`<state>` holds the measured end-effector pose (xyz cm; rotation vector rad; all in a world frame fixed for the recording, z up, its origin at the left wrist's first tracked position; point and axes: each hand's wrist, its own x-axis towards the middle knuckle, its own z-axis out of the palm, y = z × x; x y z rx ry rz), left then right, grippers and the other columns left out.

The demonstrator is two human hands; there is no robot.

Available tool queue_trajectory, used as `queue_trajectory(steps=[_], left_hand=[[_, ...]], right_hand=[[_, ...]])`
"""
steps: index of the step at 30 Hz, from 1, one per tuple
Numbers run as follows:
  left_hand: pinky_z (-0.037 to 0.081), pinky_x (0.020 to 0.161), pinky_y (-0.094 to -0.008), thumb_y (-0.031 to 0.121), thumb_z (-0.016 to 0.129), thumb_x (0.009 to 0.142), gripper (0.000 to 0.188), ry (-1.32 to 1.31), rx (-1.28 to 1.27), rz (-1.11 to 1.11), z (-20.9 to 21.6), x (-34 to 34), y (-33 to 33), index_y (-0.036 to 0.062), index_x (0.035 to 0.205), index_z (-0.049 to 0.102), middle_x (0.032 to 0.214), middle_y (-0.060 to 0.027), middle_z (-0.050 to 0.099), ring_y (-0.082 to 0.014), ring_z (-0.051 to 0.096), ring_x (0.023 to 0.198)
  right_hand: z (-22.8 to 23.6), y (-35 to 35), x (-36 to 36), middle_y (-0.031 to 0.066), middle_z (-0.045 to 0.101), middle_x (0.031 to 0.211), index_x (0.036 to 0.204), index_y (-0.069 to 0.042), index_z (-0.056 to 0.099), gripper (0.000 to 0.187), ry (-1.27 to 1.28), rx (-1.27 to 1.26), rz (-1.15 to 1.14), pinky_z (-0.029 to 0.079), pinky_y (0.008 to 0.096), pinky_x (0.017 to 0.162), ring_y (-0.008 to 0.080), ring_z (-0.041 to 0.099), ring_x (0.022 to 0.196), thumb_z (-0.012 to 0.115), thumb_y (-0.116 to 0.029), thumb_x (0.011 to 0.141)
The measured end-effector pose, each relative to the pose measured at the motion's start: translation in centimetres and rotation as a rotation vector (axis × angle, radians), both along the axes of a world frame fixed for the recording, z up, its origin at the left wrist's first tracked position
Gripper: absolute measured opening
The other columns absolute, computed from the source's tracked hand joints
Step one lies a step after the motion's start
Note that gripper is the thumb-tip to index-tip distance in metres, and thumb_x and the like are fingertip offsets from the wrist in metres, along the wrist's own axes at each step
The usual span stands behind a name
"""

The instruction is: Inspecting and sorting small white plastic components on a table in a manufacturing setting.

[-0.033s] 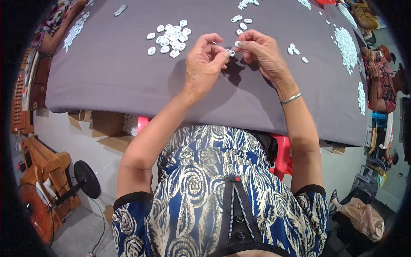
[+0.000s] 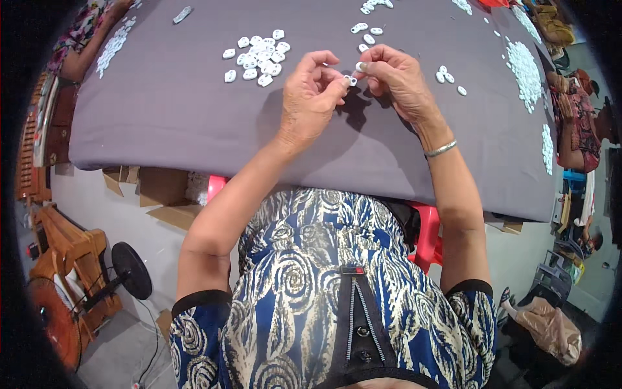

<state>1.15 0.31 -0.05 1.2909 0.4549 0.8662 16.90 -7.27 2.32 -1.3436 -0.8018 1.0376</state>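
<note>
Over the far middle of the table, my left hand (image 2: 312,91) pinches a small white plastic piece with dark holes (image 2: 351,80) between thumb and fingertips. Close beside it, my right hand (image 2: 396,76) grips a small white oval piece (image 2: 360,67) between thumb and forefinger. The two held pieces are nearly touching; whether they meet I cannot tell. To the left of my hands lies a pile of white two-holed pieces (image 2: 262,57). Several white oval pieces (image 2: 368,39) lie just beyond my right hand, and a few more (image 2: 449,78) to its right.
A grey cloth (image 2: 194,129) covers the table. Large heaps of white pieces lie at the right (image 2: 523,74) and left edges (image 2: 116,47). Another person's arm (image 2: 81,58) rests at the far left; a seated person (image 2: 573,123) is at the right. An open cardboard box (image 2: 165,188) stands below the table.
</note>
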Motion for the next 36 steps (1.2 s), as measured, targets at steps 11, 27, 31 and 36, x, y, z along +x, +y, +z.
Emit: queue_trajectory(steps=[11, 27, 31, 36], left_hand=[[0.050, 0.061, -0.0218, -0.001, 0.061, 0.085, 0.032, 0.078, 0.025, -0.069, -0.2, -0.2, 0.1, 0.0002, 0.114, 0.047, 0.082, -0.0039, 0.058, -0.0079, 0.056, 0.072], [0.050, 0.060, -0.0214, -0.001, 0.060, 0.086, 0.030, 0.079, 0.045, -0.031, -0.1, -0.2, 0.1, 0.0009, 0.113, 0.047, 0.082, -0.0040, 0.059, -0.0086, 0.059, 0.073], [0.049, 0.060, -0.0212, -0.002, 0.060, 0.085, 0.030, 0.068, 0.038, -0.028, -0.1, -0.2, 0.1, 0.0007, 0.113, 0.047, 0.082, -0.0038, 0.059, -0.0082, 0.057, 0.072], [0.049, 0.060, -0.0212, -0.002, 0.060, 0.085, 0.031, 0.069, 0.035, -0.027, -0.1, -0.2, 0.1, 0.0007, 0.113, 0.047, 0.082, -0.0036, 0.059, -0.0079, 0.057, 0.072]], right_hand=[[0.4, -0.1, -1.1, -0.0005, 0.066, 0.084, 0.101, -0.005, 0.063, 0.019, -0.203, 0.002, 0.014, 0.042, 0.0156, 0.055, 0.0017, 0.053, 0.063, 0.060, -0.018, 0.088], [0.1, 0.0, -1.4, -0.0011, 0.063, 0.088, 0.101, -0.004, 0.063, 0.019, -0.174, 0.039, -0.002, 0.044, 0.0174, 0.063, 0.0039, 0.053, 0.069, 0.059, -0.019, 0.090], [0.2, 0.0, -1.4, -0.0014, 0.062, 0.088, 0.101, -0.004, 0.063, 0.019, -0.184, 0.049, 0.025, 0.044, 0.0174, 0.063, 0.0041, 0.053, 0.069, 0.059, -0.018, 0.090], [0.2, 0.0, -1.4, -0.0025, 0.061, 0.085, 0.100, -0.003, 0.063, 0.018, -0.207, 0.052, 0.009, 0.044, 0.0172, 0.062, 0.0038, 0.053, 0.067, 0.059, -0.017, 0.090]])
